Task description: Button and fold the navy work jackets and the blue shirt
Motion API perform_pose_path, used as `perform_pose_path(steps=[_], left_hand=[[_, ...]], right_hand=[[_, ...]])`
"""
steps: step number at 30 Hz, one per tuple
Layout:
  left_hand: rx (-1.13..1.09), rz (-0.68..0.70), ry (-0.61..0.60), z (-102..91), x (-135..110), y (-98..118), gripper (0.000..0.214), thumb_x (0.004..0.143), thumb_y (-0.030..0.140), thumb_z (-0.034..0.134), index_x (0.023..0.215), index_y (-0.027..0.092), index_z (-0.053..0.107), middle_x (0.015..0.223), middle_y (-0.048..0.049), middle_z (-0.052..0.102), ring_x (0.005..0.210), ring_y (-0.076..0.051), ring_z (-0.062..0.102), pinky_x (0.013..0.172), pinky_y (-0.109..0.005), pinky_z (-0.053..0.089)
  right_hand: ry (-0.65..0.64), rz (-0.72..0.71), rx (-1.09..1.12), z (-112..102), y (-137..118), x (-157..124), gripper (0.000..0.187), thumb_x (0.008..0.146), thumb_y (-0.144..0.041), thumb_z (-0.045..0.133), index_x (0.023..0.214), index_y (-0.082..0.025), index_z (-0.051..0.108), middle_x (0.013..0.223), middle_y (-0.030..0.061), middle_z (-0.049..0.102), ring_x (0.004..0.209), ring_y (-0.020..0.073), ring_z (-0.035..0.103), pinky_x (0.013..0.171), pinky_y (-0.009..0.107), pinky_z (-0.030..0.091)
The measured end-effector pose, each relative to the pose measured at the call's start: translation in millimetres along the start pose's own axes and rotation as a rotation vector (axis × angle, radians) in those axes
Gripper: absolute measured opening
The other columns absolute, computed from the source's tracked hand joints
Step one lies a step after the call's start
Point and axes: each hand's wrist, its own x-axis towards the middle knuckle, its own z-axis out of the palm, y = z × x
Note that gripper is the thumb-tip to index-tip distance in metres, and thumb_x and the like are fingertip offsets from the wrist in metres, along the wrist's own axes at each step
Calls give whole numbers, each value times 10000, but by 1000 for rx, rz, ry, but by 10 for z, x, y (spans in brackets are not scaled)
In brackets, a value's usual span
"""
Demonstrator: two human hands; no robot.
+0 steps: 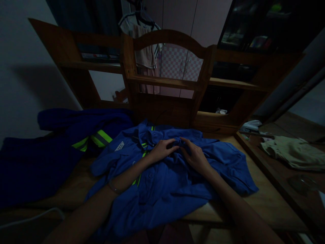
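Observation:
A blue work shirt (162,183) with yellow-green reflective strips and a white chest label lies spread, with folds, over the wooden desk top (274,200). Both hands meet near its upper middle. My left hand (164,149) pinches a gathered bit of the cloth between thumb and fingers. Close beside it, my right hand (194,154) grips the same bunched fold from the other side. The fingertips nearly touch each other, and the bit of fabric between them is partly hidden. A thin bracelet (115,187) circles my left wrist.
A darker blue garment (58,152) with reflective bands lies at the left. Behind the shirt rises a wooden shelf unit (165,81). Light-coloured trousers or similar cloth (294,150) lie on the right-hand surface. A white cable (38,215) runs at lower left. Clothes on hangers (143,40) hang beyond.

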Motion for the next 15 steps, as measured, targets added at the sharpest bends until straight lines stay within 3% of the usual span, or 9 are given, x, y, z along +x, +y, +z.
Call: perform_pose_path(steps=[5,15], left_hand=[[6,16,46,6,-10,-17,395,841,445,568,1126,176,617,980,-33,682,820,-166,614,736,-253,459],[24,29,29,2,1,-7,361,851,462,549,1048,173,639,851,-12,663,731,-147,585,669,-239,437]], right_hand=[[-10,6,21,-17,-27,5,414,910,-213,467,1321,-253,436,1230,62,594,1103,207,589,932,356,476],[-23,-2,30,-15,-30,5,402,914,-209,459,1313,-249,432,1229,62,589,1103,207,584,935,361,468]])
